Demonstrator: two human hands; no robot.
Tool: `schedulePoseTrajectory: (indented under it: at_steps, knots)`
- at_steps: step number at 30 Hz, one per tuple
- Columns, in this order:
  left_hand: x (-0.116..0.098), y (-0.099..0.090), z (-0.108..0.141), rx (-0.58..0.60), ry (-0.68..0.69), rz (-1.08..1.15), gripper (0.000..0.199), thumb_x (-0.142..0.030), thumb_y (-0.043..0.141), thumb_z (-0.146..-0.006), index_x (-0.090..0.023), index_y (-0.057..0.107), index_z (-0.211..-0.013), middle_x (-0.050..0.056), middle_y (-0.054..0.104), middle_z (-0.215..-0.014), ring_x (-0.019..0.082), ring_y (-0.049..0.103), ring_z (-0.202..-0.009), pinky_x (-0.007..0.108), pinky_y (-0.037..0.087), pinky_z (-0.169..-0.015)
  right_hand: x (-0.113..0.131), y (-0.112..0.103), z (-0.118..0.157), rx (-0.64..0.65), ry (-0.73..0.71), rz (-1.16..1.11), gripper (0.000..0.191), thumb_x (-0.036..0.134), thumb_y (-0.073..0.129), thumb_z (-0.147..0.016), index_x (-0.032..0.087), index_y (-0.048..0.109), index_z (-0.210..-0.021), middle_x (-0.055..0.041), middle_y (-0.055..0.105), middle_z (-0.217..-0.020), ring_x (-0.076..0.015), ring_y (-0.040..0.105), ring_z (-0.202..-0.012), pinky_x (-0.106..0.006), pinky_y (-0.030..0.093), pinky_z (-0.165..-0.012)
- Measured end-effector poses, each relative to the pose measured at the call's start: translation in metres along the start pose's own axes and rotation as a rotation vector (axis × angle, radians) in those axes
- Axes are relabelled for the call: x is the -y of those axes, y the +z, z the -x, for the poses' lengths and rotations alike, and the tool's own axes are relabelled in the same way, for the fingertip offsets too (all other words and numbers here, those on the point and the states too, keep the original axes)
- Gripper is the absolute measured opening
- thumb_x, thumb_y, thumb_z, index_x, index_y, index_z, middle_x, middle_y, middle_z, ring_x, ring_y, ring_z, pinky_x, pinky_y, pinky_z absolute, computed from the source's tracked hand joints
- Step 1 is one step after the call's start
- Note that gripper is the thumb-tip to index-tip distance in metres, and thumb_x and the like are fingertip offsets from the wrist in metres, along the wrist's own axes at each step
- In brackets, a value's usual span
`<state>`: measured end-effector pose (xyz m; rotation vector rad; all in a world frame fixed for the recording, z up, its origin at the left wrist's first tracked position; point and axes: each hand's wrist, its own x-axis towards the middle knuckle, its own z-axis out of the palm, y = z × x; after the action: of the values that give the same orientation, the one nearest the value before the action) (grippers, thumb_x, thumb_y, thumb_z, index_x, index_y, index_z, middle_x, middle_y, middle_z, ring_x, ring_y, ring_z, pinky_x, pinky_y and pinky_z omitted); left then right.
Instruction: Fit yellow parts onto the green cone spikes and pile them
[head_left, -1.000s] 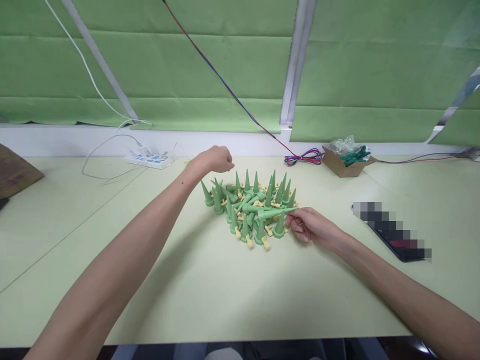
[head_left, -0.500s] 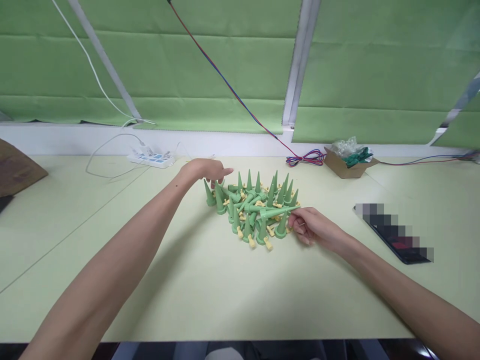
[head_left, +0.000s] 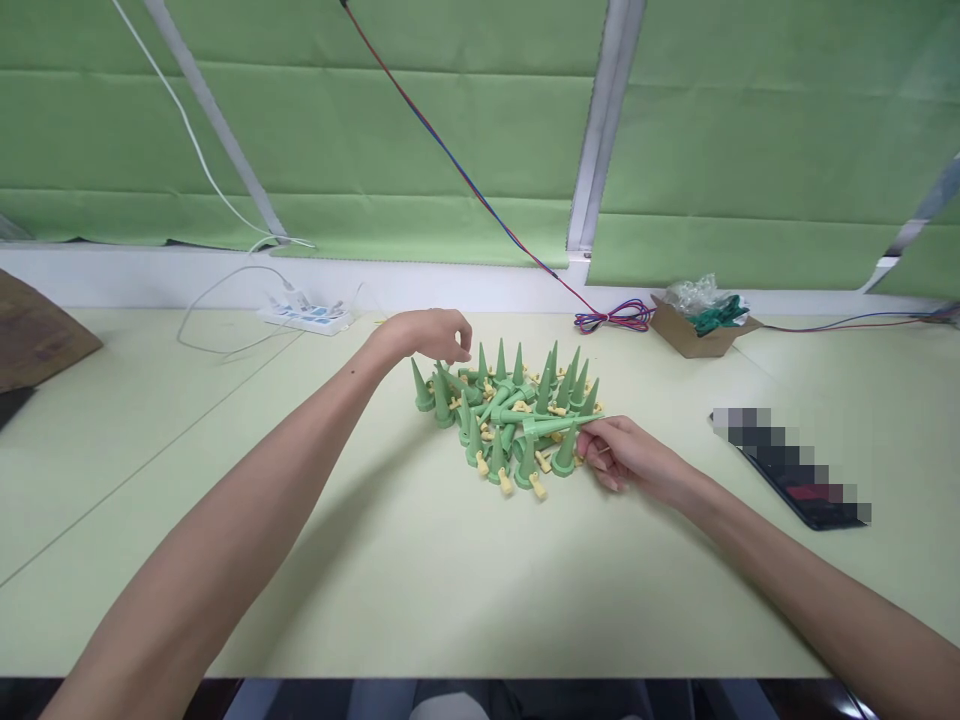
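Several green cones (head_left: 544, 390) with round bases stand and lie in a pile at the middle of the table, with small yellow pieces (head_left: 505, 482) among them. My right hand (head_left: 609, 452) is at the pile's right edge, its fingers closed on the pointed tip of a lying green cone (head_left: 551, 425). Over the back left of the pile hangs my left hand (head_left: 442, 335), palm down, with its fingers bent. Its fingertips are close together above the cones, and whether they hold anything is hidden.
A dark flat device, partly pixelated (head_left: 795, 480), lies at the right. At the back are a cardboard box (head_left: 694, 338) with plastic and green material, a coiled red and blue cable (head_left: 615, 316) and a white power strip (head_left: 311, 317). Brown cardboard (head_left: 41, 335) is at the far left.
My left hand has risen slightly and moved a little right, and its outstretched finger has curled in. My right hand stays on the same cone. The view has shifted slightly.
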<state>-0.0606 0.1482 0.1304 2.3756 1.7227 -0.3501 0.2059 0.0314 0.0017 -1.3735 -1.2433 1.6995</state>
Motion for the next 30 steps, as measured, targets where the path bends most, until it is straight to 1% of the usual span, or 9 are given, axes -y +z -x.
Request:
schedulePoseTrajectory:
  at_steps: [3, 7, 11, 13, 16, 21, 24, 27, 30]
  knots:
    - [-0.002, -0.001, 0.003, -0.004, -0.018, 0.027, 0.042, -0.048, 0.056, -0.084, -0.025, 0.068, -0.117, 0.007, 0.075, -0.107, 0.024, 0.066, -0.098, 0.028, 0.049, -0.077, 0.0, 0.001, 0.0, -0.001, -0.001, 0.007, 0.025, 0.034, 0.053, -0.083, 0.016, 0.057, -0.067, 0.0073, 0.041, -0.044, -0.0068, 0.039, -0.03, -0.021, 0.027, -0.034]
    - [0.0, -0.004, 0.01, -0.029, -0.071, 0.035, 0.053, -0.058, 0.054, -0.084, -0.025, 0.065, -0.124, 0.009, 0.07, -0.121, 0.026, 0.065, -0.103, 0.029, 0.049, -0.077, 0.0, 0.001, 0.0, 0.007, -0.009, 0.04, 0.026, 0.036, 0.055, -0.083, 0.016, 0.057, -0.067, 0.0078, 0.041, -0.044, -0.0068, 0.041, -0.031, -0.021, 0.029, -0.034]
    - [0.014, -0.004, 0.015, -0.028, -0.115, -0.002, 0.063, -0.066, 0.054, -0.08, -0.025, 0.065, -0.125, 0.01, 0.063, -0.133, 0.029, 0.063, -0.107, 0.03, 0.049, -0.077, -0.001, -0.001, -0.001, 0.024, -0.017, 0.081, 0.025, 0.035, 0.056, -0.083, 0.016, 0.057, -0.067, 0.0082, 0.041, -0.045, -0.0068, 0.043, -0.032, -0.02, 0.029, -0.034]
    - [0.022, -0.002, 0.018, -0.02, -0.129, -0.004, 0.062, -0.067, 0.055, -0.079, -0.026, 0.066, -0.124, 0.01, 0.063, -0.133, 0.029, 0.064, -0.106, 0.03, 0.049, -0.075, -0.001, -0.002, 0.0, 0.036, -0.028, 0.096, 0.023, 0.034, 0.057, -0.083, 0.017, 0.056, -0.067, 0.0084, 0.042, -0.046, -0.0066, 0.044, -0.033, -0.02, 0.03, -0.034]
    - [0.033, 0.002, 0.026, -0.076, -0.156, 0.023, 0.06, -0.068, 0.052, -0.08, -0.029, 0.065, -0.124, 0.007, 0.064, -0.133, 0.027, 0.065, -0.103, 0.028, 0.049, -0.072, -0.002, -0.003, -0.001, 0.048, -0.042, 0.116, 0.023, 0.034, 0.058, -0.083, 0.017, 0.056, -0.068, 0.0084, 0.042, -0.047, -0.0067, 0.045, -0.034, -0.02, 0.031, -0.035]
    - [0.043, 0.014, 0.037, -0.119, -0.152, 0.049, 0.048, -0.061, 0.055, -0.076, -0.03, 0.07, -0.11, 0.005, 0.071, -0.117, 0.025, 0.068, -0.093, 0.028, 0.048, -0.07, -0.005, -0.003, -0.002, 0.063, -0.062, 0.136, 0.024, 0.037, 0.059, -0.084, 0.017, 0.056, -0.07, 0.008, 0.043, -0.049, -0.007, 0.046, -0.035, -0.02, 0.032, -0.034]
    - [0.048, 0.025, 0.035, -0.154, -0.073, 0.066, 0.035, -0.047, 0.054, -0.075, -0.025, 0.073, -0.096, 0.006, 0.074, -0.102, 0.024, 0.068, -0.086, 0.029, 0.047, -0.065, -0.006, -0.003, -0.002, 0.063, -0.071, 0.145, 0.025, 0.037, 0.058, -0.085, 0.017, 0.056, -0.07, 0.0077, 0.043, -0.05, -0.007, 0.046, -0.036, -0.02, 0.032, -0.034]
    - [0.05, 0.032, 0.032, -0.202, -0.067, 0.084, 0.024, -0.037, 0.053, -0.072, -0.024, 0.07, -0.083, 0.006, 0.074, -0.091, 0.024, 0.067, -0.085, 0.028, 0.045, -0.059, -0.007, -0.003, -0.003, 0.068, -0.077, 0.153, 0.026, 0.037, 0.058, -0.086, 0.017, 0.056, -0.07, 0.0074, 0.044, -0.05, -0.0072, 0.047, -0.037, -0.019, 0.032, -0.035]
    - [0.051, 0.033, 0.034, -0.196, -0.045, 0.117, 0.024, -0.04, 0.053, -0.074, -0.024, 0.07, -0.083, 0.005, 0.074, -0.087, 0.024, 0.068, -0.083, 0.028, 0.045, -0.058, -0.008, -0.004, -0.003, 0.072, -0.085, 0.159, 0.027, 0.039, 0.058, -0.086, 0.017, 0.056, -0.07, 0.0073, 0.044, -0.05, -0.0072, 0.047, -0.037, -0.019, 0.033, -0.035]
